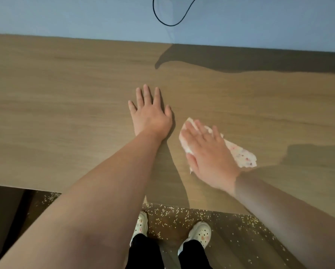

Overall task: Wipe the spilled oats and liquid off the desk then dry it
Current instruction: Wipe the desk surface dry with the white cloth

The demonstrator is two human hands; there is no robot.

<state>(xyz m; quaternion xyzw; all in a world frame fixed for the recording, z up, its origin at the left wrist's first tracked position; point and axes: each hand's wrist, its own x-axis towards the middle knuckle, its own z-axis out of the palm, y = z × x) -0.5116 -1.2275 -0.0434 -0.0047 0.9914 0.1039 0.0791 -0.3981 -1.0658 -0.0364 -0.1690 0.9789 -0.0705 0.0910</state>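
A light wooden desk fills the middle of the view. My left hand lies flat on it, palm down, fingers spread, holding nothing. To its right, my right hand presses flat on a white cloth with small red and pink specks. The cloth pokes out past my fingertips and to the right of my palm. No oats or liquid show on the desk surface around the hands.
Scattered oats lie on the brown floor below the desk's front edge, around my two white shoes. A blue wall backs the desk, and a black cable loops down it.
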